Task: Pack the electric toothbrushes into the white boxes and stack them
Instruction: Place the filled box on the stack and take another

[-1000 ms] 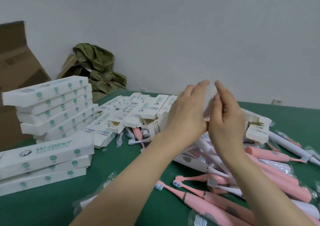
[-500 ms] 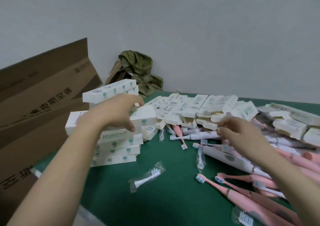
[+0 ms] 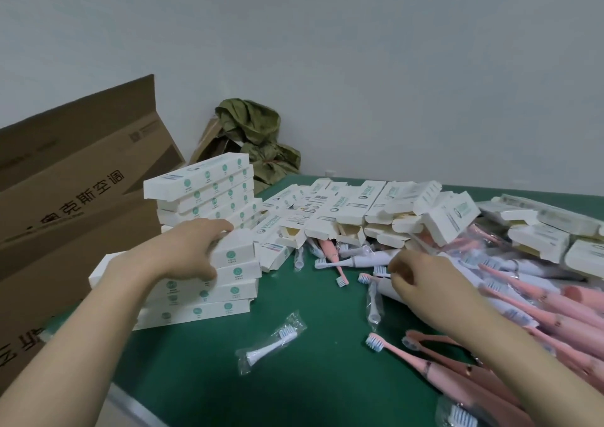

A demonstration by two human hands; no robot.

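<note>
You're at a green-topped bench, and the step in hand looks like seating a closed box on the near stack of white cardboard boxes at the bench's left edge. Your left hand grips the top white box, fingers curled over its far long side and thumb on the near one. I'd square it flush with the box below before you let go. The layers under it sit a bit skewed, and a crooked pile will probably lean as it grows.

Your right hand is down in the heap of pink and white electric toothbrushes along the right edge, fingers curled. Honestly I can't tell if it has one pinched. If you're picking the next one, go for the handle, not the bristles.

Containers:
- The big brown cardboard carton stands off the left edge, and its contents are hidden.
- The far stack of white boxes toward the far left corner is all closed, so there's no seeing inside.
- The row of open white boxes along the far edge has flaps up and tan insides. They look empty from here.
- Smallest, a clear plastic bag mid-bench holds one white brush head.
</note>
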